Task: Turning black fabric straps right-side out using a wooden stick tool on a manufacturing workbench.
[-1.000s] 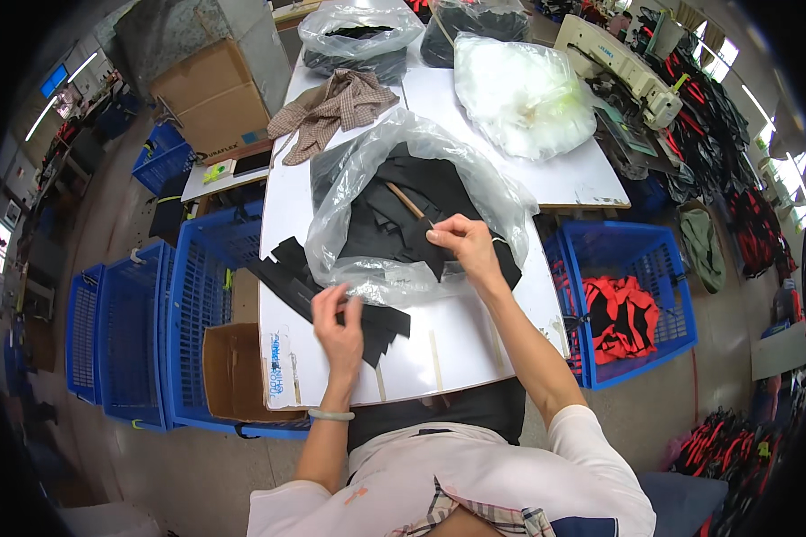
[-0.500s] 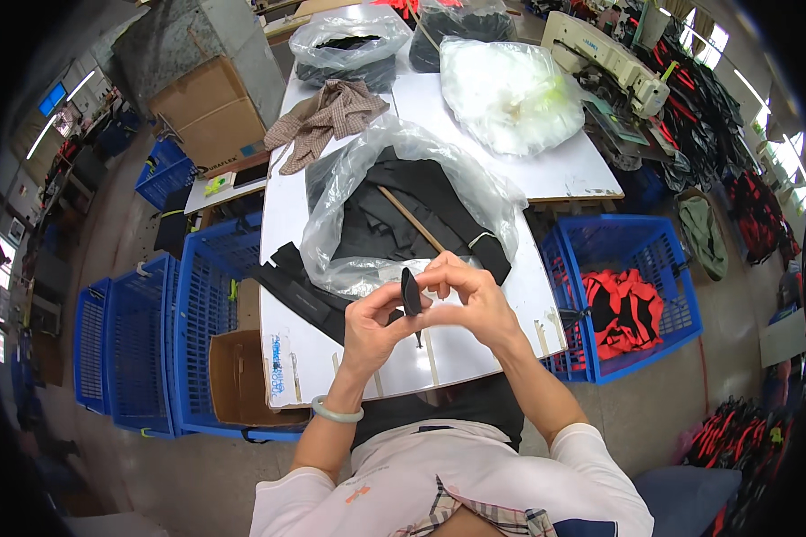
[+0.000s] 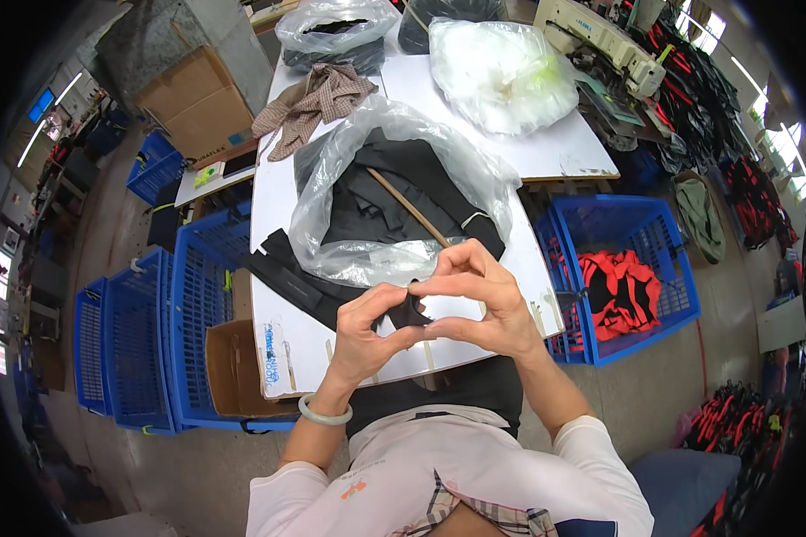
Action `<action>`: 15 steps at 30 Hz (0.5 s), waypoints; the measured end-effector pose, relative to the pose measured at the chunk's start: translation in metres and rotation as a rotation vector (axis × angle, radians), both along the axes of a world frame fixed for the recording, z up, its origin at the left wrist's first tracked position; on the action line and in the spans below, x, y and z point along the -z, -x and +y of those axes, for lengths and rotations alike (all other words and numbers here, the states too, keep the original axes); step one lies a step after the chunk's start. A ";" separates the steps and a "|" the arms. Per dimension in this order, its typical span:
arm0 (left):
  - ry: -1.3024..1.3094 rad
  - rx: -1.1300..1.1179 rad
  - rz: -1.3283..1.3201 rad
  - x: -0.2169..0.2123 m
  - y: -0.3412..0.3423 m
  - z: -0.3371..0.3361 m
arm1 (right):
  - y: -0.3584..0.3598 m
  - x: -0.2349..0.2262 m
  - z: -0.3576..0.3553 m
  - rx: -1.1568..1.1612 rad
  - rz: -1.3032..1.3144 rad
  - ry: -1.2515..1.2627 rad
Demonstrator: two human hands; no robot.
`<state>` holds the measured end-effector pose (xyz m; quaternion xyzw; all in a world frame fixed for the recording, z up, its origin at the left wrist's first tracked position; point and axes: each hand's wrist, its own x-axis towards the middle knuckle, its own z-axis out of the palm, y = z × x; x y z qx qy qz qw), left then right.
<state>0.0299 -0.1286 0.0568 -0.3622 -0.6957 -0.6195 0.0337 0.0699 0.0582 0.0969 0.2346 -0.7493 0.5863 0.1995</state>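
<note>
Small black fabric piece [image 3: 409, 312] mostly hidden by fingers [image 3: 381, 300]; shape unclear.

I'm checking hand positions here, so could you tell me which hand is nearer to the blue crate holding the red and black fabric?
Right. The right hand is on the side of the blue crate, which stands right of the table. The left hand is farther away across the small black fabric piece that both hands pinch.

Left hand [image 3: 367, 327] and right hand [image 3: 484, 300] raised together, fingertips pinched, grip closed
</note>
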 end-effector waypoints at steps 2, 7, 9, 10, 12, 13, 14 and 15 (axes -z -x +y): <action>-0.026 0.114 -0.077 0.000 -0.001 -0.001 | -0.002 -0.005 0.003 -0.013 0.042 -0.118; -0.370 0.329 -0.807 0.000 -0.016 0.001 | -0.007 -0.001 0.004 0.118 0.168 -0.258; -0.549 0.445 -0.922 0.007 -0.019 0.005 | -0.009 0.010 -0.005 0.211 0.165 -0.186; -0.551 0.446 -0.921 0.007 -0.022 0.008 | -0.009 0.015 -0.008 0.211 0.166 -0.188; -0.724 0.522 -1.149 0.008 -0.026 0.014 | -0.009 0.020 -0.014 0.340 0.209 -0.054; -0.723 0.504 -1.191 0.003 -0.029 0.016 | -0.009 0.018 -0.013 0.340 0.208 -0.055; -0.723 0.504 -1.192 0.001 -0.030 0.016 | -0.008 0.015 -0.011 0.290 0.188 -0.015; -0.741 0.538 -1.259 -0.001 -0.030 0.017 | -0.006 0.013 -0.009 0.240 0.167 0.025</action>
